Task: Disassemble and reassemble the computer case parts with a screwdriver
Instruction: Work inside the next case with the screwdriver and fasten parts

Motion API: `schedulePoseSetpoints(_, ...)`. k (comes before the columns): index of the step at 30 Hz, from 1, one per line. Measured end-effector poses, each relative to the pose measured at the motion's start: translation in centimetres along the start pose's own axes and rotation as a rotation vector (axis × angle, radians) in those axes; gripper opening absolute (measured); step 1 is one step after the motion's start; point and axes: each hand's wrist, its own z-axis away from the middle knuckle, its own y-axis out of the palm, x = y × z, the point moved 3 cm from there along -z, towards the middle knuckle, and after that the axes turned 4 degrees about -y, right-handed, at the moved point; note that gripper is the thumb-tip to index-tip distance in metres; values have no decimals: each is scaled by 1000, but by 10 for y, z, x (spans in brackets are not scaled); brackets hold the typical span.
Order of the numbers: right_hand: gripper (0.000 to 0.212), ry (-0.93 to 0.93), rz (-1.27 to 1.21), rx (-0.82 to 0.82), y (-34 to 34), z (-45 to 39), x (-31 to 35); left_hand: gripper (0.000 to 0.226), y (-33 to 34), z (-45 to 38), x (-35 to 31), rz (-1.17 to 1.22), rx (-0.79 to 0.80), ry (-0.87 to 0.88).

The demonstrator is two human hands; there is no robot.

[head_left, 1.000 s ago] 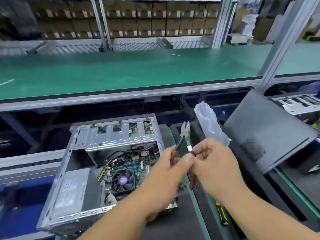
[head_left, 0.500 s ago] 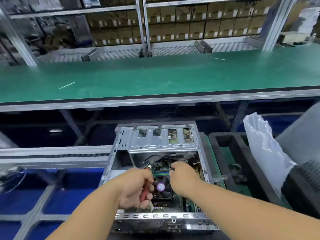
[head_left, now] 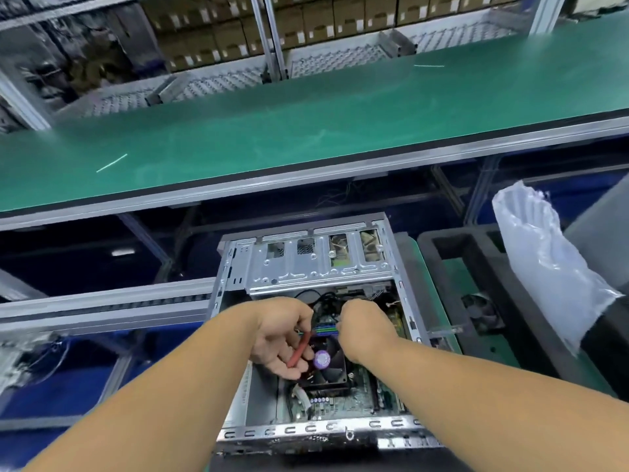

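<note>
An open computer case (head_left: 316, 321) lies on its side below the front edge of a long green bench (head_left: 306, 131). Both hands reach into the case above its cooling fan (head_left: 328, 364). The left hand (head_left: 284, 335) grips a pair of red-handled cutters (head_left: 299, 349), fingers curled round the handles; the cutter tip is hidden. The right hand (head_left: 366, 330) is curled just right of the left, at a bundle of cables (head_left: 326, 330); whether it pinches one cannot be told. Right of the case stand a black foam tray (head_left: 476, 267) and a clear plastic bag (head_left: 544, 267).
</note>
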Motion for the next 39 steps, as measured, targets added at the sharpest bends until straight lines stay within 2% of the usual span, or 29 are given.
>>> schedulePoseSetpoints(14,27,1,-127,-6,-2,5,0,34,-11,9,-1,-47,-16,-14)
schedulePoseSetpoints(21,15,9,-174,-26,-3,7,0,31,-7,2,-7,-74,-40,-24)
schedulePoseSetpoints(30,15,18,-225,-23,-4,8,0,20,-10,-3,-9,-66,-81,-31)
schedulePoseSetpoints(36,18,34,-227,-25,-4,7,0,25,-8,-5,-10,-96,-98,-26)
schedulePoseSetpoints(39,16,37,-228,-26,-4,6,0,18,-7,-7,-11,-94,-110,-23)
